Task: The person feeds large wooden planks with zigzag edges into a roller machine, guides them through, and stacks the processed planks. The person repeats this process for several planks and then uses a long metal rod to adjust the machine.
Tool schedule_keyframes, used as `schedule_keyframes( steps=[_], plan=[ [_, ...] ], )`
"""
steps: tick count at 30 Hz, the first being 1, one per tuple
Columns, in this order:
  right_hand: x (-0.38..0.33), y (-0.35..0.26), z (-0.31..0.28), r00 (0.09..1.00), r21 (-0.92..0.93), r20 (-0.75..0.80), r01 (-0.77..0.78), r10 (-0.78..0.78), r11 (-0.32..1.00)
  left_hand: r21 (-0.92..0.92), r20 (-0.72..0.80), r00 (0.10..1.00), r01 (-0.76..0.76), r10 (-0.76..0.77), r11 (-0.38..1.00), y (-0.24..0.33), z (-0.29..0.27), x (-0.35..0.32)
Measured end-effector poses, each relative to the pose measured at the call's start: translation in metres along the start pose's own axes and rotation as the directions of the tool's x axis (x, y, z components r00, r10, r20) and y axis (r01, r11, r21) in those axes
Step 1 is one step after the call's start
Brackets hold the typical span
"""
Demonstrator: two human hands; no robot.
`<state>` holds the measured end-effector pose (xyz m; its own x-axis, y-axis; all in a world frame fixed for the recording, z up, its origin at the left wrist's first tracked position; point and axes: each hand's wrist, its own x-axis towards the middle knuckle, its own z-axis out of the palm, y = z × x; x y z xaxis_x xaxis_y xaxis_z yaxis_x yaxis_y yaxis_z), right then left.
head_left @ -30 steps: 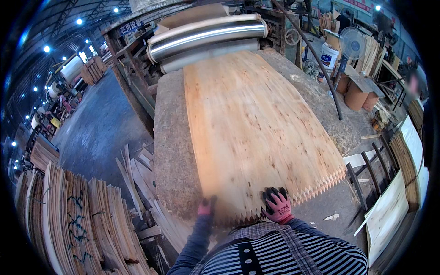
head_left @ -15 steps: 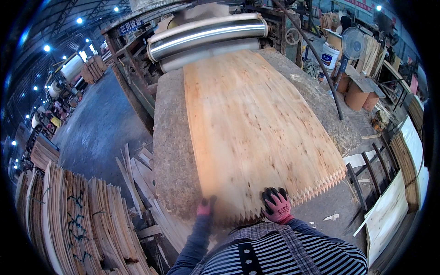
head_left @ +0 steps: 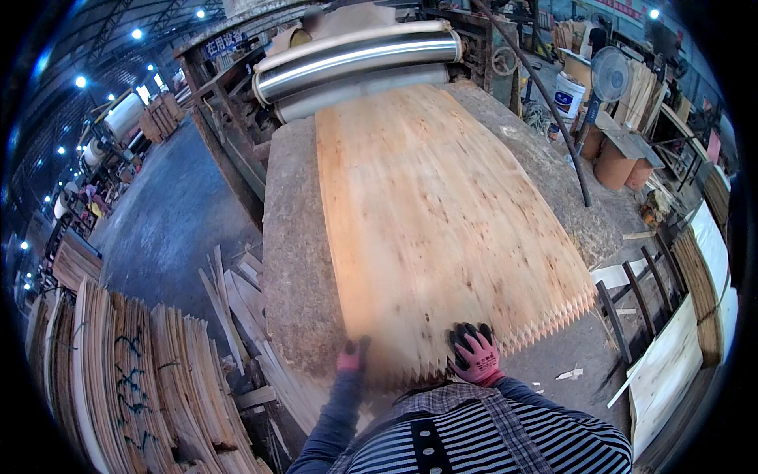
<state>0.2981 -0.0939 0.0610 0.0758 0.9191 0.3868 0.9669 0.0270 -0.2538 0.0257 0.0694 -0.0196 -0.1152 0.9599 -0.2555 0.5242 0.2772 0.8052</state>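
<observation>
A wide wood veneer sheet with a toothed near edge lies on the worn grey table. Its far end reaches metal rollers. My right hand, in a pink glove with black fingers, rests flat on the near edge, fingers spread. At the near left corner is my left hand, gloved alike and touching the sheet. Haze blurs its fingers, so I cannot tell whether it grips the corner.
Stacked veneer stands at the lower left, beside loose strips. A slanting dark pole rises right of the table. Farther right are a fan, a white bucket, metal bars and leaning boards.
Beyond the rollers, a blurred dark shape has shifted slightly left. Both my hands and the veneer sheet stay nearly where they were.
</observation>
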Motion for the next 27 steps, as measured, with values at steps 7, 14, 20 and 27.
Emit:
schedule_keyframes(
  steps=[7, 14, 20, 27],
  plan=[
    [0.0, 0.001, 0.001, 0.999, 0.018, -0.044, 0.022, -0.021, 1.0, 0.02, 0.014, 0.999, -0.044, 0.044, 0.999, 0.015, -0.005, -0.008],
    [0.0, 0.001, 0.003, 0.998, 0.025, -0.061, 0.03, -0.028, 0.999, 0.02, 0.16, 0.986, 0.031, -0.034, 0.999, 0.003, -0.007, -0.001],
    [0.001, 0.001, 0.001, 0.998, 0.009, -0.055, 0.027, -0.026, 1.0, 0.03, 0.199, 0.978, 0.052, -0.057, 0.998, 0.024, -0.014, -0.01],
    [-0.003, 0.002, 0.007, 0.999, 0.025, -0.034, 0.008, -0.007, 1.0, -0.147, 0.034, 0.997, -0.062, 0.068, 0.987, -0.046, 0.013, 0.023]
  ],
)
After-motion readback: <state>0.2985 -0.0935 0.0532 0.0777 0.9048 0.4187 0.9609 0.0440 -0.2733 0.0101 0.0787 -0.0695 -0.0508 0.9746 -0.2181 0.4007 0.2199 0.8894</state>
